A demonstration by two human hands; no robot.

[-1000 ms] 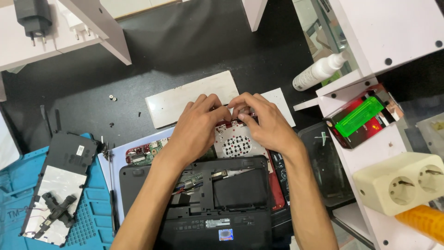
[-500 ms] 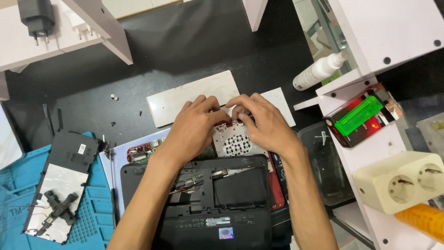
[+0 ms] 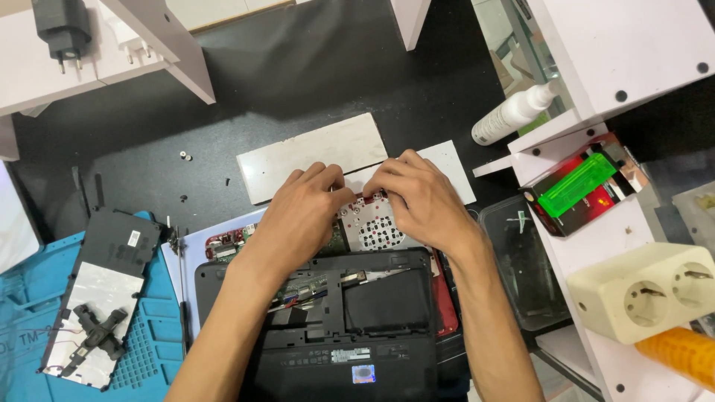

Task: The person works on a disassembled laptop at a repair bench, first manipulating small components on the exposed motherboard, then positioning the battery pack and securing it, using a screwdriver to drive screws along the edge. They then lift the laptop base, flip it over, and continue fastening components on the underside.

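An opened black laptop base (image 3: 350, 327) lies upside down on the dark bench, its circuit board and a perforated metal plate (image 3: 372, 227) exposed at the far end. My left hand (image 3: 298, 216) and my right hand (image 3: 421, 197) rest side by side on that far edge, fingertips pinching at the red-rimmed part near the plate. What the fingertips grip is hidden beneath them.
Two pale slabs (image 3: 313, 152) lie beyond the hands. A blue mat (image 3: 149, 335) at left carries a removed black panel (image 3: 100, 290). Loose screws (image 3: 184, 155) sit on the bench. A white spray bottle (image 3: 514, 113), white shelf (image 3: 618, 223), socket strip (image 3: 644, 290) and clear tray (image 3: 521, 260) crowd the right.
Both hands have shifted slightly along the laptop's far edge, fingers working closer together; the laptop and surroundings have stayed put.
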